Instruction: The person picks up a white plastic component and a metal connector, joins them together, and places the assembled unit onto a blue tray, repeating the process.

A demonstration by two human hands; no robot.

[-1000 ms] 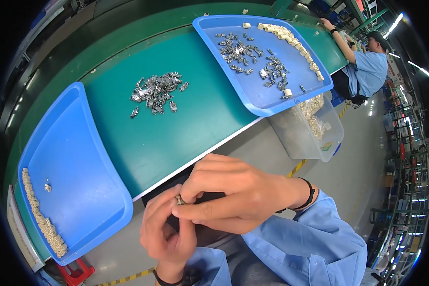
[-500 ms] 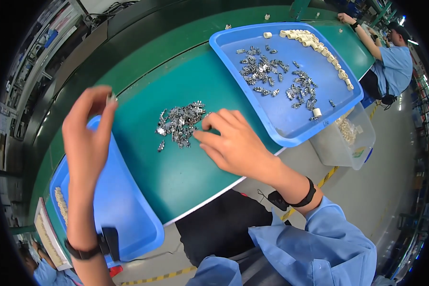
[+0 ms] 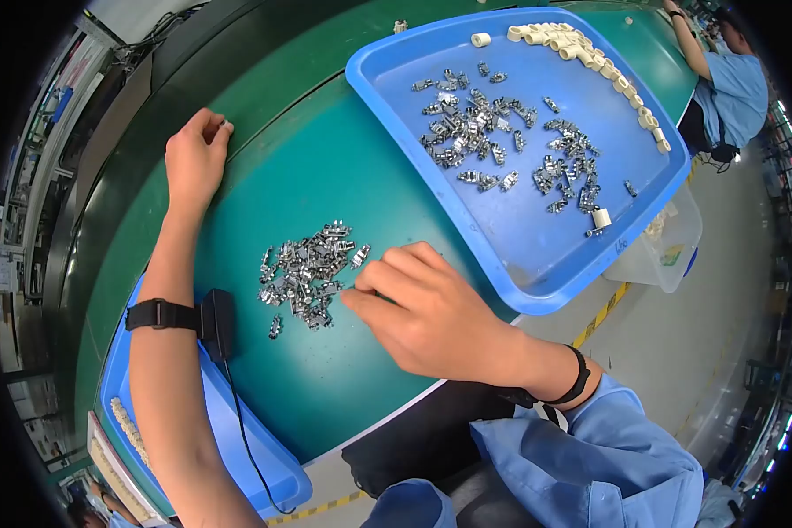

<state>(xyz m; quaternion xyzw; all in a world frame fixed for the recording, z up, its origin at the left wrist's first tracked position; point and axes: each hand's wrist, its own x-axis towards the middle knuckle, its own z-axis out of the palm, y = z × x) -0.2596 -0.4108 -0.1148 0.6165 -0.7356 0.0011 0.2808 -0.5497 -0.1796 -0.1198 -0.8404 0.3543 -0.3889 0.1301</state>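
My left hand (image 3: 198, 163) is stretched out over the far left of the green bench, thumb and forefinger pinched together. Something tiny shows at those fingertips, too small to name. On the bench lies a loose pile of small shiny metal parts (image 3: 304, 273). At the right edge of this pile is my right hand (image 3: 427, 312), its thumb and fingers closed on a small metal part (image 3: 333, 288). A single metal part (image 3: 361, 256) lies just beyond its fingertips.
A blue tray (image 3: 537, 299) at the right holds more metal parts and several cream-coloured rings (image 3: 581, 53). Another blue tray (image 3: 282, 480) is partly under my left forearm. A clear plastic bin (image 3: 678, 255) stands below the right tray. Another person (image 3: 726, 92) works at far right.
My left hand has moved farther away over the bench, still pinched. My right hand stays at the pile's right edge, its fingers drawn closer together. The whole view has shifted.
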